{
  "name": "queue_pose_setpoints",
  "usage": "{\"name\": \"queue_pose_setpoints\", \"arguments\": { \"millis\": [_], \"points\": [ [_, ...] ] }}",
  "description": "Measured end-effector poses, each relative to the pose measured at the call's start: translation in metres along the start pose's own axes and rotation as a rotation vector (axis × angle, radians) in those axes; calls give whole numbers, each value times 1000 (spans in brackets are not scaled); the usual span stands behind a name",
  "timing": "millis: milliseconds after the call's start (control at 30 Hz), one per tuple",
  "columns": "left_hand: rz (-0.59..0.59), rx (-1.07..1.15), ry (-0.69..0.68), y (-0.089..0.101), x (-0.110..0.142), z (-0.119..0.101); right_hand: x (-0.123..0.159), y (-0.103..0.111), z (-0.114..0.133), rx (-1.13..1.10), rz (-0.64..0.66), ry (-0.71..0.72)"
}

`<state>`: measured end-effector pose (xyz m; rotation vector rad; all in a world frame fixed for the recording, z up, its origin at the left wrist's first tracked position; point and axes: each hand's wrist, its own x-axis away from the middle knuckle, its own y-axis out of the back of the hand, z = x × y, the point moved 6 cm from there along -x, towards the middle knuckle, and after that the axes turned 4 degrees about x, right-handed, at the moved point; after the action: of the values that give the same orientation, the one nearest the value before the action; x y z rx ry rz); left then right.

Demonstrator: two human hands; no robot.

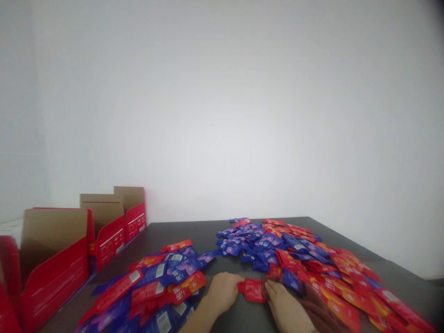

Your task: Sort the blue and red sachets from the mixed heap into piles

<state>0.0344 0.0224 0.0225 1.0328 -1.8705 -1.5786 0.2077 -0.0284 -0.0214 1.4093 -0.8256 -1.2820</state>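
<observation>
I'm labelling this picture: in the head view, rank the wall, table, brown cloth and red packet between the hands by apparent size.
1. Wall
2. Table
3. Brown cloth, partly hidden
4. Red packet

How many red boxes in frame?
3 clear, along the table's left side: near box, middle box, far box. Cropped red piece far left may be a fourth; others may be hidden.

1. no text is readable.
2. left of the left fingers [237, 278]: barcodes [160, 270] and blurred characters [179, 276] on packets [188, 268].
3. right of those fingers: blurred print on a red packet [254, 291].
4. farther left: white print [111, 242] on boxes [78, 263].
</observation>
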Motion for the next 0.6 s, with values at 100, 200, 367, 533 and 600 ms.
{"name": "queue_pose_setpoints", "arguments": {
  "millis": [100, 200, 367, 533, 600],
  "points": [
    [11, -28, -2, 3, 2, -4, -8, -5, 4, -49, -2, 2],
    [21, -19, -1, 3, 2, -5, -14, -11, 20, -139, 25, 71],
    [32, 2, 30, -2, 0, 0, 0, -3, 27, -159, 65, 119],
    [-52, -27, 10, -2, 1, -8, 14, 10, 8, -4, 50, 52],
    [-147, 2, -61, -1, 4, -18, 11, 9, 7, -18, 41, 68]
  ]
}}
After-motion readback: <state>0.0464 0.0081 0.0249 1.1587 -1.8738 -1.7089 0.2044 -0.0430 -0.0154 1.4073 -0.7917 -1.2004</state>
